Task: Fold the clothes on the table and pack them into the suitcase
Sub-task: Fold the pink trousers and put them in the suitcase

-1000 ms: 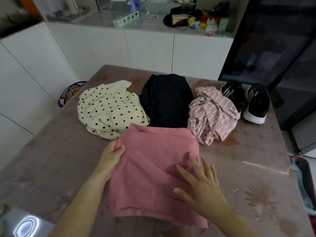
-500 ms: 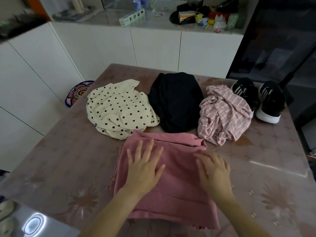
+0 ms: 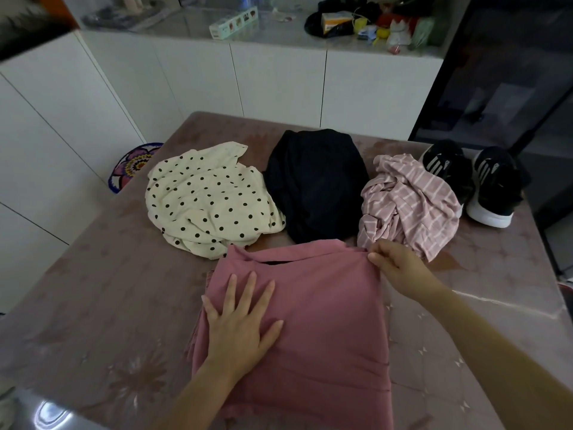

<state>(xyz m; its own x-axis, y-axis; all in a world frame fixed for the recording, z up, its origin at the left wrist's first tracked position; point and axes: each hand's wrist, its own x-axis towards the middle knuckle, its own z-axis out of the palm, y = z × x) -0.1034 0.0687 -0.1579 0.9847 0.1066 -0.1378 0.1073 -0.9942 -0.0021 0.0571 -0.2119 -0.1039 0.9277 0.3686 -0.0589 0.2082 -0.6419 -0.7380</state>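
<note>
We pin pink garment (image 3: 325, 321), left hand (image 3: 242, 324) flat | right hand (image 3: 400, 268) pinches far-right corner | risk: tugging undoes fold

On the table (image 3: 93, 305) a folded pink garment (image 3: 325, 321) lies nearest. The left hand (image 3: 240, 324) presses flat on it with spread fingers, while the right hand (image 3: 395, 265) pinches its far right corner. Beyond lie a polka-dot top (image 3: 207, 200), a black garment (image 3: 316, 181), a striped pink garment (image 3: 406, 203) and black sneakers (image 3: 493, 184).
</note>
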